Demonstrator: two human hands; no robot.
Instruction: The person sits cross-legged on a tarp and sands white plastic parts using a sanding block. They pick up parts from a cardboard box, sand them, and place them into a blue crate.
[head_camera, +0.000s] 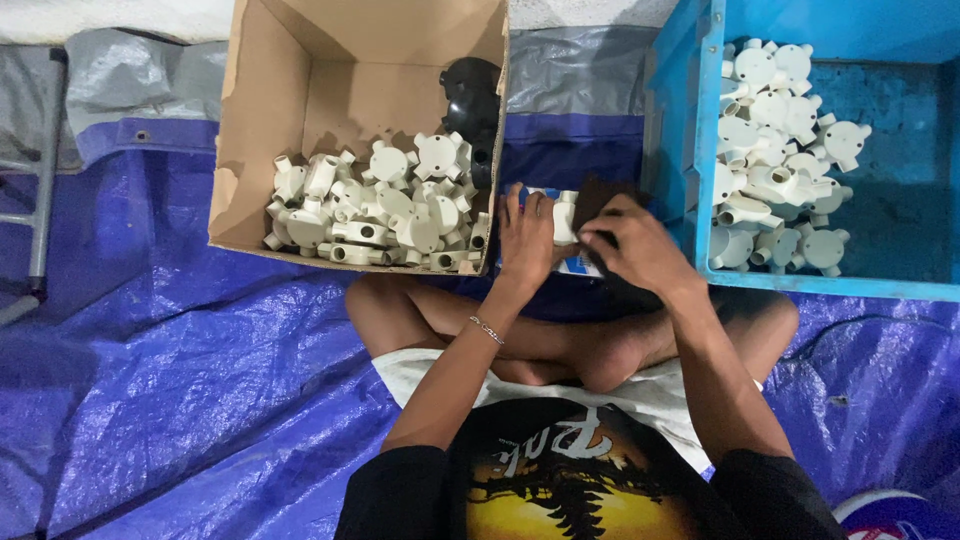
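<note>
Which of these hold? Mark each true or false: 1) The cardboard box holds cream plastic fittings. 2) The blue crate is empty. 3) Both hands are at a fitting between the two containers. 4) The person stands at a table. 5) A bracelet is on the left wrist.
1) True: the cardboard box holds a pile of cream fittings, plus a black part at the back.
2) False: the blue crate holds a heap of cream fittings.
3) True: the left hand and right hand meet at a cream fitting between box and crate.
4) False: the person sits cross-legged on a blue tarpaulin.
5) True: a thin bracelet circles the left wrist.
</note>
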